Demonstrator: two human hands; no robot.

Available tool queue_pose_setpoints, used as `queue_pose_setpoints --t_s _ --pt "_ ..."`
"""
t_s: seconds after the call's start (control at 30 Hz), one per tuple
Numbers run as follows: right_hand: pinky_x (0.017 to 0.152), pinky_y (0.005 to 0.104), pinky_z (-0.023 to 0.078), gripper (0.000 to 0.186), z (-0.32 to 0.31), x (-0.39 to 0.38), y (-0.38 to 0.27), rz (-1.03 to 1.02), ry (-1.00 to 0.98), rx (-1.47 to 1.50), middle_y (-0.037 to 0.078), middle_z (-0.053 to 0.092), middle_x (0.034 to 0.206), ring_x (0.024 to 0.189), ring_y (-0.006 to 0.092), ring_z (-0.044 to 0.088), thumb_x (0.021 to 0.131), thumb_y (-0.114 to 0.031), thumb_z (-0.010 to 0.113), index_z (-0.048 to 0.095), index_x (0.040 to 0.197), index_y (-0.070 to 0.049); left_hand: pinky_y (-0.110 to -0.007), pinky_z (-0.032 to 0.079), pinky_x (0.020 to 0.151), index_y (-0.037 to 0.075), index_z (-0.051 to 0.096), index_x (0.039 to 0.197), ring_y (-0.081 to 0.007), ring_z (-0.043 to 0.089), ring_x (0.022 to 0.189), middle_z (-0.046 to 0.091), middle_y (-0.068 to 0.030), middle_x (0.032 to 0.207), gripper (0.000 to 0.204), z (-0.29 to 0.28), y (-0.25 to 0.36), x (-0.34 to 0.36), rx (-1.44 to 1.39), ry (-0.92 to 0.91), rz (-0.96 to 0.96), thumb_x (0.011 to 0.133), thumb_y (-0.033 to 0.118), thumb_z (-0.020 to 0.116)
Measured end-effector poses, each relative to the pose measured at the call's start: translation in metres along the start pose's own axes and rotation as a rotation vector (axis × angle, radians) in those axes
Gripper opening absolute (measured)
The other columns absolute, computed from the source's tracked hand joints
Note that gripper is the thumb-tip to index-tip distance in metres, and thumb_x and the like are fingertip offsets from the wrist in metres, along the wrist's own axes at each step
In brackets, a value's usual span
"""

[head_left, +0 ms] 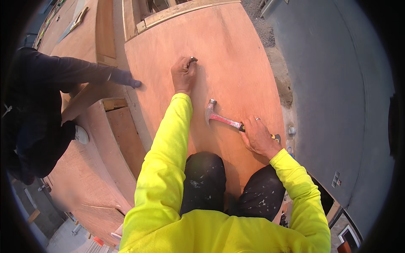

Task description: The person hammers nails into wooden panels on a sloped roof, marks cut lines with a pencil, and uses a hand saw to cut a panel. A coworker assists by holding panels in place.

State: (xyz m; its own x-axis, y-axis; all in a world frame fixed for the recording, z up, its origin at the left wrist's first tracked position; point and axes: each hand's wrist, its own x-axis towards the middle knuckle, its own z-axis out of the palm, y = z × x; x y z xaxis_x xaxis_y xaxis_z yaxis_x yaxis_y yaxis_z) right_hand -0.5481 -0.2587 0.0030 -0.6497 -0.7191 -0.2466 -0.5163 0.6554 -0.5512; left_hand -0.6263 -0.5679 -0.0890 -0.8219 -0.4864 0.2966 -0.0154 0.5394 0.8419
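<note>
My right hand [259, 138] is wrapped round the black and yellow grip of a claw hammer [225, 120]. The hammer has a red shaft and a worn metal head, which points away to the left, low over a reddish plywood sheet [236, 55]. Farther forward, my left hand [184, 74] is closed at the sheet's surface. A small dark stub [193, 59] pokes out between its thumb and forefinger; what it is cannot be made out. My knees rest on the near part of the same sheet.
At the left, a person in dark clothes [33, 105] rests a gloved hand [126, 79] on the sheet's left edge. Wooden framing [124, 135] with open gaps lies beside it. A handsaw [75, 23] lies far left. A grey wall [333, 84] rises at the right.
</note>
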Motion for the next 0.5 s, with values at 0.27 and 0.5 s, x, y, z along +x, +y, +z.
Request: queue_pose_setpoints --t_s 0.27,0.5 --pt "0.082 0.0417 0.051 0.041 -0.009 0.022 -0.048 0.205 0.237 0.665 0.022 0.062 0.107 0.093 0.0363 0.063 0.098 -0.01 0.059 0.048 0.136 0.002 -0.033 0.054 0.07 0.003 0.073 0.089 -0.0263 0.07 0.077 0.071 -0.0124 0.087 0.009 -0.003 0.001 -0.006 -0.033 -0.017 -0.013 0.083 0.0 0.067" --pt "0.08 0.0439 0.052 0.048 -0.025 0.1 -0.056 -0.105 0.415 0.432 0.025 0.064 0.106 0.091 0.0405 0.065 0.099 -0.007 0.057 0.042 0.145 0.0 -0.03 0.054 0.071 0.001 0.073 0.092 -0.0228 0.07 0.076 0.072 -0.0118 0.088 0.012 -0.001 0.004 -0.004 -0.06 0.0 0.014 0.083 0.0 0.065"
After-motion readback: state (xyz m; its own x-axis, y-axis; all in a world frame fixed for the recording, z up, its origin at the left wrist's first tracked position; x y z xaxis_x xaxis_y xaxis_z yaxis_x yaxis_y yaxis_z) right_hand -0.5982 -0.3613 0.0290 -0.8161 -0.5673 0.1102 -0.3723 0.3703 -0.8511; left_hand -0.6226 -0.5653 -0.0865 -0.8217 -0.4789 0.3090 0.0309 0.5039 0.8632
